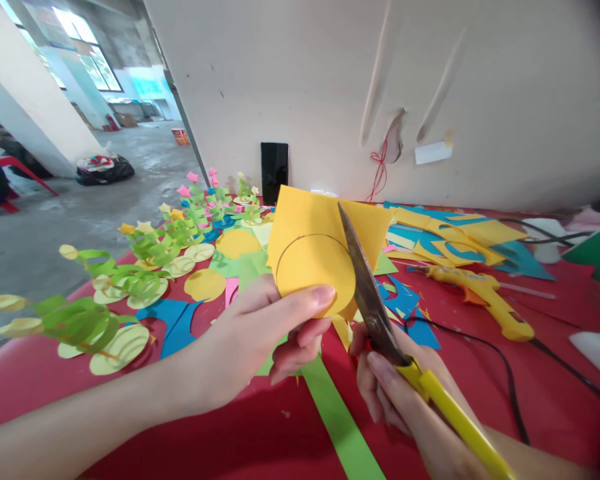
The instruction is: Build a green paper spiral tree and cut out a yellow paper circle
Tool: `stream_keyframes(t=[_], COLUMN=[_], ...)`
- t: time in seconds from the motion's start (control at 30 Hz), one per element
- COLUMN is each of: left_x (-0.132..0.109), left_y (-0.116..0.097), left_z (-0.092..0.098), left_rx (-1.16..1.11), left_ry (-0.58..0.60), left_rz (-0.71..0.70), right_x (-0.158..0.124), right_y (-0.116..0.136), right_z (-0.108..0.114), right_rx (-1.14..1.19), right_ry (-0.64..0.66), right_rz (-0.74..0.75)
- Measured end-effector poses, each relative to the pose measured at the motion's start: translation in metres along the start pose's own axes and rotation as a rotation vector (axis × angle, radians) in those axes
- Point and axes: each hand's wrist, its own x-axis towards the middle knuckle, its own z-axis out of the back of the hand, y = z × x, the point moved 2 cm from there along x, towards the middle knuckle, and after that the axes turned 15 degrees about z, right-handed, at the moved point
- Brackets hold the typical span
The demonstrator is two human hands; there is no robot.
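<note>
My left hand (285,327) pinches a sheet of yellow paper (310,213), thumb in front and fingers behind. A circle is drawn on the sheet in dark line, and its lower edge is cut round. In my right hand (400,380) is a pair of scissors (375,313) with yellow handles and dark, worn blades. The blades point up and lie along the right side of the drawn circle, at the paper. Below the hands a green paper strip (337,420) runs toward the table's front edge.
Curled green paper plants (90,327) on pale round bases stand at left. Yellow paper discs (205,285) lie near them. A yellow glue gun (485,293) with a black cord, blue scraps (410,300) and yellow offcuts (445,230) lie at right. A phone (275,172) leans on the wall.
</note>
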Motion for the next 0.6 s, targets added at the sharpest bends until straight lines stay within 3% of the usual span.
stream_keyframes(t=[0.27, 0.6], left_x=[-0.001, -0.001], left_y=[-0.007, -0.010], left_z=[0.007, 0.011], left_rx=[0.053, 0.019], left_ry=[-0.027, 0.035], left_rz=[-0.004, -0.014], right_x=[-0.003, -0.002], right_y=[0.000, 0.002], right_z=[0.001, 0.000], right_rx=[-0.056, -0.015], right_ry=[-0.007, 0.010], right_rz=[-0.020, 0.027])
